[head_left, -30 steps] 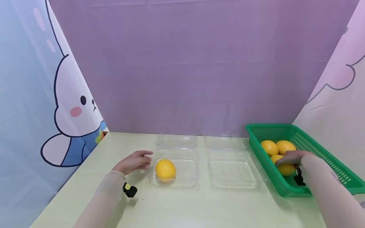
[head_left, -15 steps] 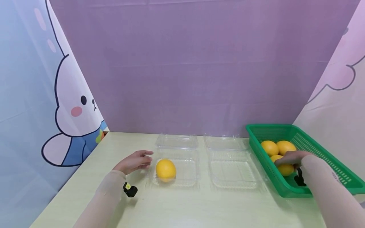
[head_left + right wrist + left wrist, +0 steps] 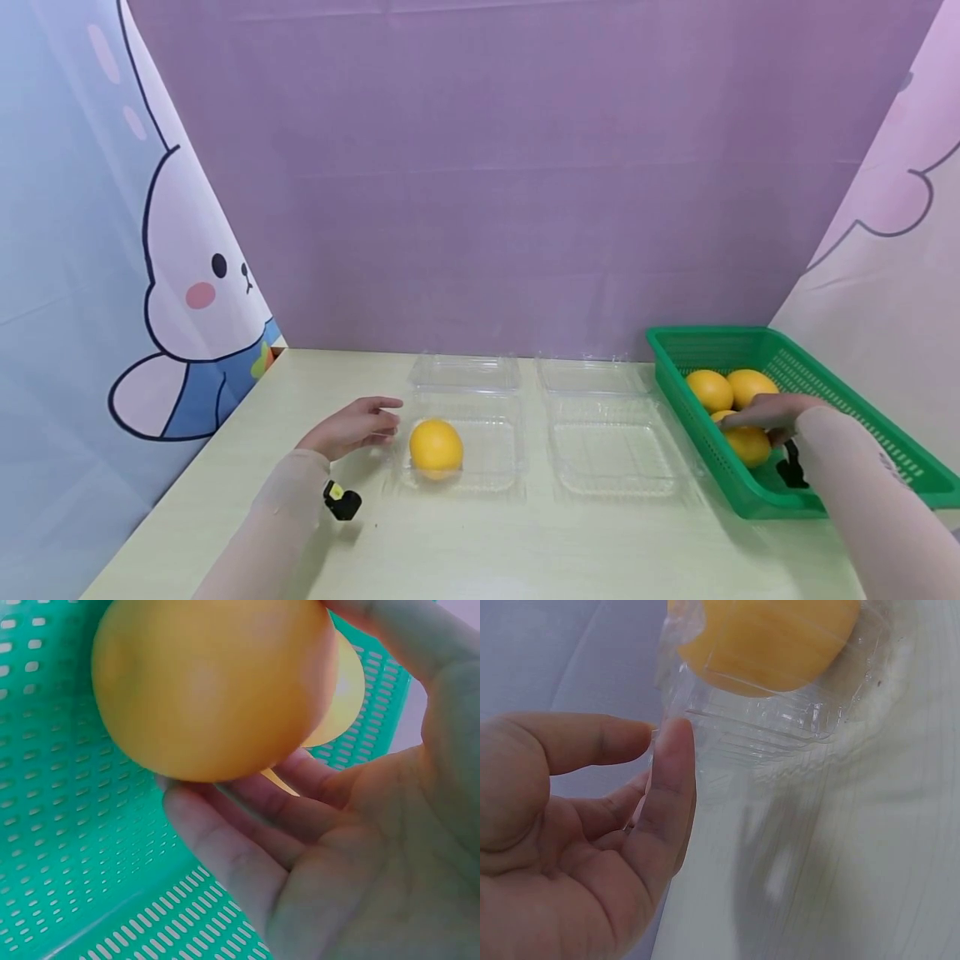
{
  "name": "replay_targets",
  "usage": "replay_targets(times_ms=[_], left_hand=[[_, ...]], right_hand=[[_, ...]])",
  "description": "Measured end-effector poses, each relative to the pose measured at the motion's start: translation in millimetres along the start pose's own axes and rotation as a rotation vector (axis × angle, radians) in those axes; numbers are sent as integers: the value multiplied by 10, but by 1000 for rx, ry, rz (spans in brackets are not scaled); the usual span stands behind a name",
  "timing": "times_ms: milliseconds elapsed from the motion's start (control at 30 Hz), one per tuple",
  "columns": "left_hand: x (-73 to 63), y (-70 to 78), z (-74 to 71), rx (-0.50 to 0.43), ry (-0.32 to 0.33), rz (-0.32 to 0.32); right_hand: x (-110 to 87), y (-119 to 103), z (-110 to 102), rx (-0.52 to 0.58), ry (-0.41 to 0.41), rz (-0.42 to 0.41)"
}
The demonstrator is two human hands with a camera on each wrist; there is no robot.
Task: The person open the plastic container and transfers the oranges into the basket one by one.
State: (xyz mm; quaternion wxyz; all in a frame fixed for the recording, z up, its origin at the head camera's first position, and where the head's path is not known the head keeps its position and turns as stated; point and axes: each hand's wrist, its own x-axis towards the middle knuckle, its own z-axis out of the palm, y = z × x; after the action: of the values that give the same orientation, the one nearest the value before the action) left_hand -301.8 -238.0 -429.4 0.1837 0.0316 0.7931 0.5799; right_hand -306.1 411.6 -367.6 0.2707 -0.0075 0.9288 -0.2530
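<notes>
At the left of the table, my left hand pinches the rim of a clear plastic clamshell box between thumb and fingers. One orange sits in the left part of this box's base. On the right, my right hand reaches into a green basket. Its thumb and fingers curl round an orange, whose top is partly covered by the hand in the head view. Several more oranges lie in the basket beyond and beside it.
A second clear clamshell box stands between the first box and the basket, its lid folded back toward the purple curtain. A printed cloth hangs along the left side.
My right hand has shifted slightly to the left and up with its fingers on the orange. My left hand and the boxes have stayed in place.
</notes>
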Motion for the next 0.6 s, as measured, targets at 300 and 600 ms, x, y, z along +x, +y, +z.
replay_targets(times_ms=[300,600], left_hand=[[-1,0,8,1,8,-5],[13,-11,-4,-8,-2,3]], right_hand=[[-62,-44,-18,25,-19,-22],[-132,-48,-118,-9,-3,-94]])
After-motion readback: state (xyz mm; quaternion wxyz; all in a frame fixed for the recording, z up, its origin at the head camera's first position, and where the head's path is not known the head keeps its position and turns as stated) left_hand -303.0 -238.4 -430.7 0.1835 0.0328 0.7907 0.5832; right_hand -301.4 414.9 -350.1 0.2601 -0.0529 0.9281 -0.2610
